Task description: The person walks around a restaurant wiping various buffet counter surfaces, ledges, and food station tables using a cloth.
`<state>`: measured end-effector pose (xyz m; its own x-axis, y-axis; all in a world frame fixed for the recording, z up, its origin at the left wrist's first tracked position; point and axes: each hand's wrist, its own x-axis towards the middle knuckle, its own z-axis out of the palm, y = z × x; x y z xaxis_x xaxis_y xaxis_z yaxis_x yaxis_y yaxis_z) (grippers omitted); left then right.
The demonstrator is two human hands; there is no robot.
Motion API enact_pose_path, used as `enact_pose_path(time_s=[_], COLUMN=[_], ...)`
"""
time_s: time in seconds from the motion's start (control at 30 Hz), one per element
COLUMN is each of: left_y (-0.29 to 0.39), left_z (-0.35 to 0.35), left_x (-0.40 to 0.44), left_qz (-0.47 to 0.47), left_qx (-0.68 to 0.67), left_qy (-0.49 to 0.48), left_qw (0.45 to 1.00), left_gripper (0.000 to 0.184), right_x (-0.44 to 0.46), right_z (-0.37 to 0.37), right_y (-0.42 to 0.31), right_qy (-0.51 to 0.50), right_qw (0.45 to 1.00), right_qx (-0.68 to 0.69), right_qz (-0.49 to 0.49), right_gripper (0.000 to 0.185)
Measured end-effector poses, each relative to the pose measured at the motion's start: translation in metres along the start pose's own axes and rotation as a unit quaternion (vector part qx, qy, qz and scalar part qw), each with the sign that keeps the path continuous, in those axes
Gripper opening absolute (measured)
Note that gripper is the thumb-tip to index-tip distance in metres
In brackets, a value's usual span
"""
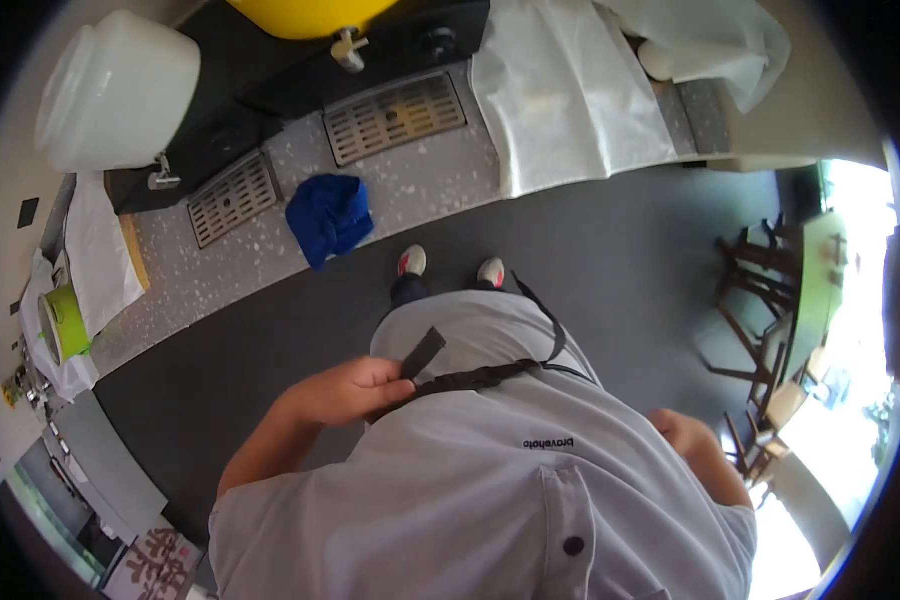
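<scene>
A dark strap [426, 350] is pinched between the thumb and fingers of the left hand [358, 388], just in front of the left side of the shirt [460, 500]. The right hand [685, 438] is held at the right edge of the shirt; its fingers appear curled, but their tips are hidden behind the shirt's edge, so whether anything is gripped there cannot be told.

For good handling, the strap is probably best pinched close to where it meets the band [485, 376] across the shirt, so that it is kept flat and untwisted. Bunched fabric should be smoothed away from the band, and any pull is best made along the band's line rather than outward from the shirt. The loose loop [542, 312], seen beyond the right part of the shirt's front, should be kept from snagging.

The strap is seen as short, flat and nearly black, with a squared free end tilted away from the shirt. It looks stiff enough to be held up without drooping. Whether it is joined to the band cannot be made out, as the join is covered by the fingers.
</scene>
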<state>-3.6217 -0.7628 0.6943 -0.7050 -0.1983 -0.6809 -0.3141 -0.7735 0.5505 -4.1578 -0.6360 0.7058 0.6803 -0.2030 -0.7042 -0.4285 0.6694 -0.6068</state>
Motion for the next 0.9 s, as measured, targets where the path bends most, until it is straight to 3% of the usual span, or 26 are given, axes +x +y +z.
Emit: enact_pose_path(time_s=[0.03, 0.2, 0.47, 0.53, 0.6, 0.63, 0.67, 0.77, 0.83, 0.9], left_y=[0.005, -0.019, -0.098, -0.088, -0.085, -0.088, -0.089, -0.074, -0.063, -0.055], left_z=[-0.004, -0.015, 0.008, 0.014, 0.008, 0.001, -0.003, -0.003, -0.004, -0.002], left_x=[-0.006, -0.021, -0.015, -0.014, -0.012, -0.011, -0.009, -0.008, -0.006, -0.007], left_qz=[0.015, 0.084, 0.211, 0.25, 0.299, 0.328, 0.354, 0.286, 0.275, 0.264], left_qx=[-0.069, -0.064, -0.191, -0.151, -0.087, -0.045, -0.004, 0.031, 0.047, 0.068], left_qy=[-0.011, 0.029, 0.195, 0.209, 0.193, 0.171, 0.147, 0.082, 0.085, 0.075], left_qw=[0.997, 0.994, 0.939, 0.933, 0.93, 0.928, 0.924, 0.954, 0.956, 0.959], left_gripper=[0.031, 0.026, 0.021, 0.019, 0.023, 0.026, 0.029, 0.028, 0.016, 0.011], right_x=[0.0, 0.054, 0.076, 0.08, 0.084, 0.089, 0.098, 0.128, 0.15, 0.165], right_z=[-0.004, -0.013, -0.02, -0.035, -0.047, -0.048, -0.058, -0.03, 0.001, 0.01], right_y=[-0.005, -0.016, -0.004, -0.008, -0.025, -0.047, -0.047, -0.13, -0.173, -0.192], right_qy=[-0.006, -0.088, -0.089, -0.1, -0.05, 0.006, 0.111, 0.271, 0.273, 0.193], right_qw=[1.0, 0.995, 0.992, 0.994, 0.998, 0.997, 0.985, 0.895, 0.836, 0.826], right_qx=[-0.008, -0.038, 0.017, 0.008, 0.022, 0.04, -0.041, -0.21, -0.264, -0.329], right_qz=[-0.008, -0.028, 0.089, 0.047, -0.023, -0.071, -0.124, -0.285, -0.397, -0.414], right_gripper=[0.027, 0.019, 0.023, 0.019, 0.022, 0.037, 0.03, 0.026, 0.025, 0.027])
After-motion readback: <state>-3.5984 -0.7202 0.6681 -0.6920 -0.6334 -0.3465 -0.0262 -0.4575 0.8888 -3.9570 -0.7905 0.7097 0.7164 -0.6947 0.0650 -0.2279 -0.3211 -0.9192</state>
